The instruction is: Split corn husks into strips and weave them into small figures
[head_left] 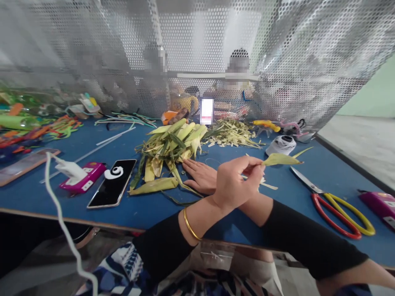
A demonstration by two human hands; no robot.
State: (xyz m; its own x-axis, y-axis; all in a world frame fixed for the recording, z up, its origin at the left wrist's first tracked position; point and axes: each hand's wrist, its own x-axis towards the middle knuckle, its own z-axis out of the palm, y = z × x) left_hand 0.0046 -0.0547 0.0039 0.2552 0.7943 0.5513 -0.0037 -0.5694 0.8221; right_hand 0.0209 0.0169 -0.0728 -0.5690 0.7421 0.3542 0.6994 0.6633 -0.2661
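My forearms cross over the blue table [145, 213]. My left hand [236, 181], above a gold bangle [190, 224], pinches the end of a pale green corn husk [280, 159] that points right. Beneath that arm reaches my right hand [200, 174], lying flat with fingers stretched, its fingertips against the edge of a heap of corn husks [173, 144]. A rolled husk [154, 186] lies at the heap's front. Scissors [324, 197] with red and yellow handles rest to the right. Part of my right hand is hidden behind the left.
Cut husk strips [231, 132] are piled behind my hands, near a white tape roll [281, 144]. A black phone [112, 183] and a purple power strip [83, 176] with a white cable stand left. Perforated mesh [197, 37] closes off the back, with people behind it.
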